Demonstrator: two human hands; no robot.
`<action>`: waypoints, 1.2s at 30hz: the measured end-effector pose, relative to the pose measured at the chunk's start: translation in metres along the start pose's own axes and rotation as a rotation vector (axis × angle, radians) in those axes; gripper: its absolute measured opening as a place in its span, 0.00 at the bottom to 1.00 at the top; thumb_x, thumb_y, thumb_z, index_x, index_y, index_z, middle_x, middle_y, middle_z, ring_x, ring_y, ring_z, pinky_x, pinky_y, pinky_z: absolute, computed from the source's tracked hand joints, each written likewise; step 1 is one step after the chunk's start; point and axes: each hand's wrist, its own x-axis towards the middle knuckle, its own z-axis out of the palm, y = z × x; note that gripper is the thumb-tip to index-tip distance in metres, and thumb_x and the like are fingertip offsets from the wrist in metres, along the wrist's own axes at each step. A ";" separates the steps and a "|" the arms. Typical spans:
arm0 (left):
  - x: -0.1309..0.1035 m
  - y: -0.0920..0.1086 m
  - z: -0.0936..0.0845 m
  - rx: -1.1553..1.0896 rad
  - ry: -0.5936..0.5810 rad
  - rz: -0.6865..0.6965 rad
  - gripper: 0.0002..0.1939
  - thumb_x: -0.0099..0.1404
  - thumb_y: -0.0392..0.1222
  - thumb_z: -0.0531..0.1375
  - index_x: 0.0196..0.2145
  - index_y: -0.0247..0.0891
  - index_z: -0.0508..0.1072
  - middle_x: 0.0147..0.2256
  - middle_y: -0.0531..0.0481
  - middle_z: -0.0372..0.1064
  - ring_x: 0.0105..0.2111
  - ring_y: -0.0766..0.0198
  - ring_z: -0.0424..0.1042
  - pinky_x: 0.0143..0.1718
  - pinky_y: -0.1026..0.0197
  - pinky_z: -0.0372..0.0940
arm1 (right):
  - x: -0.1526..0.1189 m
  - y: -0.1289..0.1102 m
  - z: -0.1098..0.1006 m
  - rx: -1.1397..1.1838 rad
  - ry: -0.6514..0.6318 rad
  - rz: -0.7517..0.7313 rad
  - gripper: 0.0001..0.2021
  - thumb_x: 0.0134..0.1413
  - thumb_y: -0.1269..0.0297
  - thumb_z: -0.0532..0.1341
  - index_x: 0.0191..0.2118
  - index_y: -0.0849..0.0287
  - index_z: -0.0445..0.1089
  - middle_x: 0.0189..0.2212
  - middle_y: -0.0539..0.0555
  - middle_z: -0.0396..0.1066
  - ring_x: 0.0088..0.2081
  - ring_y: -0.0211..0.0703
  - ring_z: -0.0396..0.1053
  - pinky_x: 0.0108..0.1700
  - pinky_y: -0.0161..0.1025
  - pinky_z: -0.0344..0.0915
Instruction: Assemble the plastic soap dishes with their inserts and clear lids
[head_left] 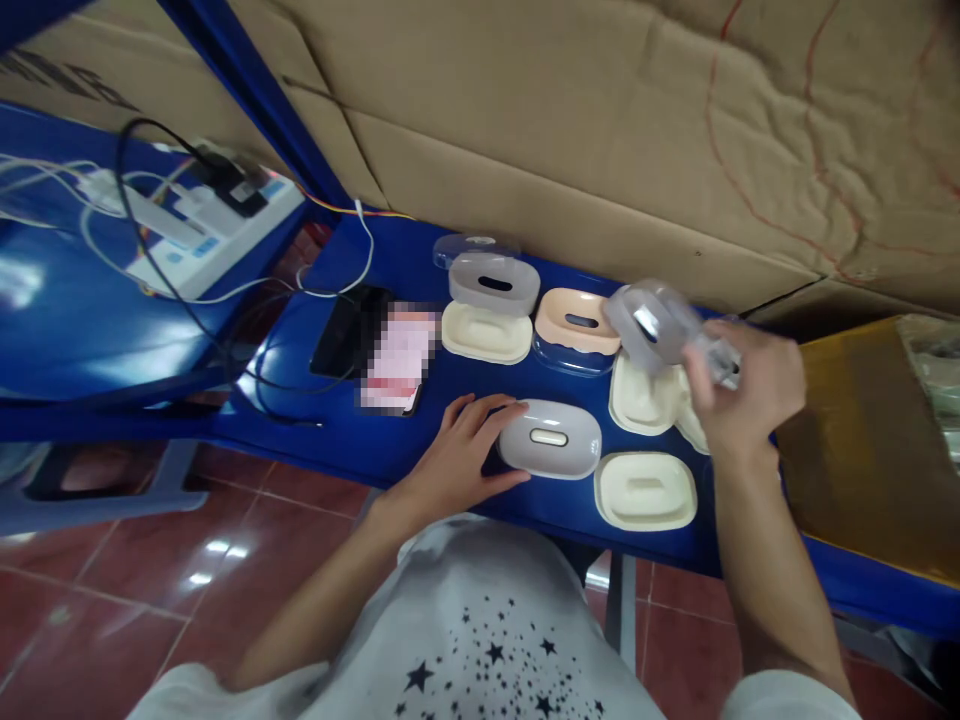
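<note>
My left hand point(469, 450) is closed on the left end of a grey oval soap dish point(574, 460), fingers on its far rim and thumb at the near side. A cream strip shows through the dish's slot. On the right, my right hand point(750, 385) pinches a clear plastic piece point(721, 360), smeared by motion. Against it is a blurred grey slotted dish point(649, 325); whether the two are joined I cannot tell. Below that lies a cream oval tray point(641, 400), partly covered, and nearer me another cream tray point(645, 490).
Behind are a grey dish point(495, 283), a cream tray point(487, 335), a peach dish point(577, 320) and clear lids. A phone point(397, 360) lies left, near a power strip point(217, 240) with cables. A cardboard box point(862, 450) stands right; cardboard walls the back.
</note>
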 end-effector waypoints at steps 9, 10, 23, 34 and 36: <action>-0.002 -0.004 0.001 -0.007 -0.019 -0.015 0.53 0.68 0.53 0.73 0.78 0.47 0.46 0.68 0.38 0.65 0.67 0.42 0.66 0.73 0.35 0.53 | -0.075 -0.093 -0.025 0.321 -0.330 -0.583 0.13 0.68 0.67 0.68 0.54 0.45 0.75 0.51 0.49 0.82 0.55 0.47 0.78 0.58 0.49 0.71; -0.002 -0.004 0.000 -0.002 -0.022 -0.011 0.51 0.69 0.54 0.71 0.78 0.48 0.47 0.67 0.38 0.65 0.67 0.42 0.66 0.73 0.35 0.54 | -0.077 -0.096 -0.026 0.320 -0.378 -0.592 0.11 0.69 0.66 0.68 0.53 0.46 0.75 0.52 0.50 0.82 0.58 0.48 0.76 0.61 0.50 0.70; -0.006 -0.008 -0.002 0.011 -0.012 0.002 0.48 0.70 0.54 0.71 0.77 0.49 0.50 0.66 0.40 0.67 0.66 0.43 0.68 0.72 0.35 0.54 | -0.077 -0.094 -0.016 0.300 -0.602 -0.391 0.23 0.73 0.60 0.64 0.69 0.52 0.67 0.61 0.60 0.75 0.69 0.57 0.67 0.69 0.60 0.68; -0.004 -0.011 -0.006 0.013 -0.013 0.035 0.51 0.69 0.56 0.71 0.79 0.51 0.48 0.68 0.39 0.66 0.68 0.43 0.68 0.72 0.34 0.58 | -0.084 -0.100 -0.017 0.248 -0.629 -0.460 0.28 0.72 0.69 0.62 0.74 0.49 0.62 0.67 0.58 0.71 0.73 0.56 0.62 0.74 0.64 0.62; -0.005 -0.010 -0.008 -0.016 -0.013 0.038 0.52 0.70 0.54 0.71 0.79 0.53 0.45 0.73 0.38 0.59 0.72 0.42 0.63 0.72 0.34 0.61 | -0.088 -0.101 -0.015 0.243 -0.624 -0.473 0.31 0.71 0.74 0.61 0.75 0.51 0.60 0.68 0.60 0.70 0.76 0.60 0.56 0.76 0.68 0.58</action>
